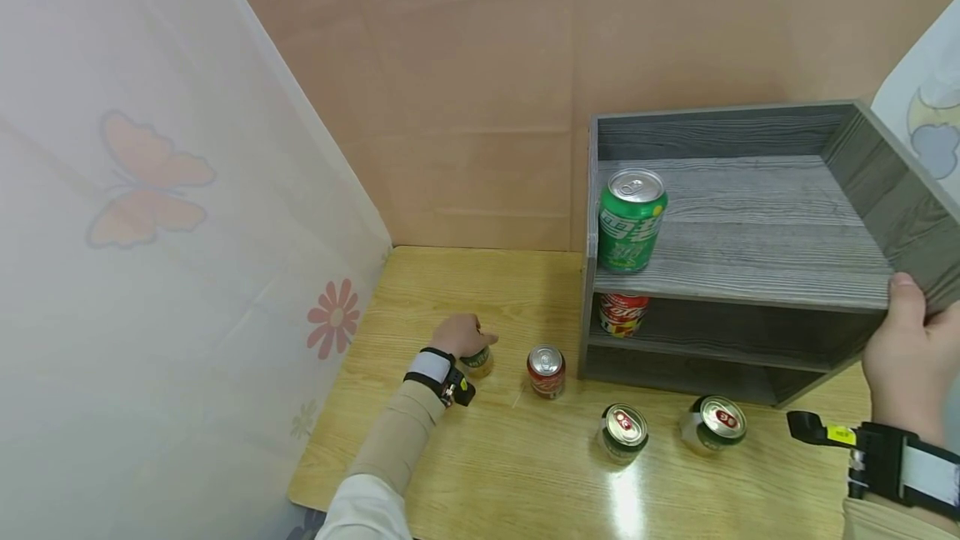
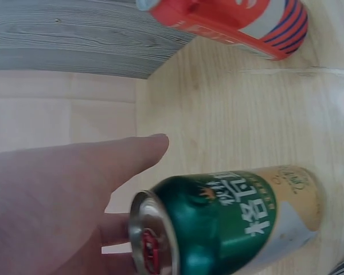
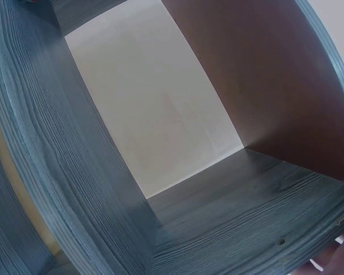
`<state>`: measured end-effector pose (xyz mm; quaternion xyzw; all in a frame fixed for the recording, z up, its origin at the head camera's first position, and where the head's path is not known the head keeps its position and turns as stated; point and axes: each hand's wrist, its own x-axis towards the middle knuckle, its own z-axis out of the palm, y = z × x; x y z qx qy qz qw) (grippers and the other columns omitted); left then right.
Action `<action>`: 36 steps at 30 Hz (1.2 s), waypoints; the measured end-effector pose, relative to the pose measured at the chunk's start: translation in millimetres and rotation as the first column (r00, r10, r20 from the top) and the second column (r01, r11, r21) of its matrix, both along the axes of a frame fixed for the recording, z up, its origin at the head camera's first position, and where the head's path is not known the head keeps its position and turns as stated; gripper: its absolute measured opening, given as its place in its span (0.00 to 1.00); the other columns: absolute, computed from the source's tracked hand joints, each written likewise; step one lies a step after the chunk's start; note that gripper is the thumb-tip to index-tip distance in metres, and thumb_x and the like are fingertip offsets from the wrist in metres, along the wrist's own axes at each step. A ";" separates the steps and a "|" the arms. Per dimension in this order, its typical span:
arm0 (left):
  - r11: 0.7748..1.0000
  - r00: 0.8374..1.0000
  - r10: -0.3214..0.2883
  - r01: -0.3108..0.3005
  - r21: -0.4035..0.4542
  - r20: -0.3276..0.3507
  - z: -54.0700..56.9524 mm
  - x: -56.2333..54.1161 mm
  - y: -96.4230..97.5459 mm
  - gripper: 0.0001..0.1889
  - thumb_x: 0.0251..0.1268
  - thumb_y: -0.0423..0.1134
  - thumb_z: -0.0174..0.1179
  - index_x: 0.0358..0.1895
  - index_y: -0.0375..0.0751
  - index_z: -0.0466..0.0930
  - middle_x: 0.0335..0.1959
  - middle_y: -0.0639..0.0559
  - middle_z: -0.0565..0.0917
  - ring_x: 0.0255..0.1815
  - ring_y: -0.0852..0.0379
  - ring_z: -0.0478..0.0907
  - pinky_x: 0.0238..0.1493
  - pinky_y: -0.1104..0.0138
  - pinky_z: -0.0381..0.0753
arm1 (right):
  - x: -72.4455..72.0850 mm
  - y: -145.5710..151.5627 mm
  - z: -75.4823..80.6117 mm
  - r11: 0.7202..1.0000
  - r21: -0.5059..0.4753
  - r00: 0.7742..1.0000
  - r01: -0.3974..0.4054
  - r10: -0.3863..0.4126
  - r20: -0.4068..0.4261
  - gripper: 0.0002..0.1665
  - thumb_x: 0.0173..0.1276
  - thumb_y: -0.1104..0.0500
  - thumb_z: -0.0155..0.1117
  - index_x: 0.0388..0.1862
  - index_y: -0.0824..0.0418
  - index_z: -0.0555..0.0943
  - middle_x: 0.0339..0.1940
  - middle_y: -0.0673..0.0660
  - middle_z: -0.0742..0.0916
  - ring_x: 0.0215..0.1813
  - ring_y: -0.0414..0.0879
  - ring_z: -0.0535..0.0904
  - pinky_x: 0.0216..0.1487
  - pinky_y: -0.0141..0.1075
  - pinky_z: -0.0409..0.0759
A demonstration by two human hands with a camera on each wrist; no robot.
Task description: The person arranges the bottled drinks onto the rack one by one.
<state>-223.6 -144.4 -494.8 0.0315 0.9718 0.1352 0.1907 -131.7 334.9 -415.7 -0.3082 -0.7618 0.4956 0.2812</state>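
My left hand [image 1: 459, 335] is at a green-and-gold drink can [image 2: 235, 223] standing on the table. In the left wrist view its thumb is stretched out apart from the can, and the other fingers pass behind the can's top end. With my right hand [image 1: 911, 365] I grip the right side panel of a grey wooden shelf unit [image 1: 757, 215], thumb on the inner face. Fingertips [image 3: 327, 260] show beyond that panel's edge in the right wrist view. A red can [image 1: 546, 373] stands between my left hand and the shelf.
On the upper shelf, at its left end, stands a green can [image 1: 632, 227]. Another red can [image 1: 622, 313] sits on the level below. Two more cans, one dark green and pale [image 1: 624, 436] and one similar [image 1: 712, 425], stand before the unit. A white patterned sheet [image 1: 187, 273] borders the table's left.
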 end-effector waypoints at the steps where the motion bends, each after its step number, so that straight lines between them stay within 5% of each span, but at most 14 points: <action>1: 1.000 1.000 -0.001 0.001 0.002 -0.005 -1.5 0.4 -0.2 0.26 0.70 0.56 0.63 0.53 0.34 0.84 0.47 0.43 0.86 0.44 0.48 0.83 0.43 0.57 0.83 | -0.2 0.2 -0.2 1.000 -0.005 1.000 0.000 0.000 0.003 0.26 0.85 0.46 0.37 0.78 0.38 0.61 0.63 0.34 0.69 0.66 0.31 0.63 0.68 0.31 0.57; 9: 1.000 0.999 -0.004 0.005 0.018 -0.041 -19.6 -0.6 -2.5 0.26 0.63 0.49 0.72 0.54 0.32 0.82 0.37 0.44 0.85 0.33 0.51 0.82 0.34 0.59 0.83 | -3.4 2.5 -1.8 1.000 0.000 0.999 0.002 -0.002 -0.039 0.25 0.84 0.46 0.40 0.76 0.39 0.66 0.57 0.33 0.72 0.60 0.28 0.66 0.66 0.29 0.59; 16: 0.998 0.998 0.004 0.000 0.065 -0.059 -20.3 1.0 -3.2 0.21 0.59 0.41 0.75 0.49 0.31 0.81 0.30 0.45 0.82 0.26 0.53 0.76 0.27 0.60 0.78 | -2.1 1.5 -3.6 0.999 0.043 0.997 -0.023 0.026 -0.077 0.26 0.84 0.48 0.39 0.78 0.39 0.62 0.64 0.35 0.71 0.66 0.32 0.64 0.68 0.29 0.57; 22: 0.996 0.998 0.029 -0.025 0.080 -0.051 -22.9 2.5 -4.1 0.27 0.59 0.40 0.75 0.55 0.26 0.76 0.21 0.47 0.78 0.16 0.56 0.69 0.18 0.65 0.69 | -2.0 1.0 -3.0 0.999 0.041 0.995 -0.030 0.034 -0.091 0.26 0.84 0.49 0.39 0.78 0.39 0.62 0.63 0.36 0.72 0.66 0.34 0.65 0.67 0.29 0.58; 30: 0.997 0.998 0.017 -0.011 0.083 -0.066 -20.4 3.9 -4.8 0.22 0.56 0.38 0.76 0.47 0.30 0.76 0.29 0.44 0.79 0.26 0.50 0.77 0.27 0.59 0.79 | -2.3 1.4 -1.5 1.000 0.028 1.000 -0.003 0.004 -0.030 0.27 0.85 0.47 0.38 0.79 0.38 0.60 0.69 0.37 0.69 0.69 0.34 0.61 0.69 0.31 0.55; 36: 0.996 0.997 0.001 0.006 0.090 -0.082 -18.5 5.4 -5.4 0.23 0.56 0.37 0.76 0.49 0.29 0.77 0.32 0.43 0.81 0.31 0.48 0.81 0.33 0.57 0.83 | -1.6 2.4 -2.5 1.000 0.002 0.999 0.007 -0.007 -0.033 0.25 0.84 0.46 0.40 0.76 0.39 0.65 0.59 0.33 0.71 0.62 0.29 0.65 0.66 0.30 0.58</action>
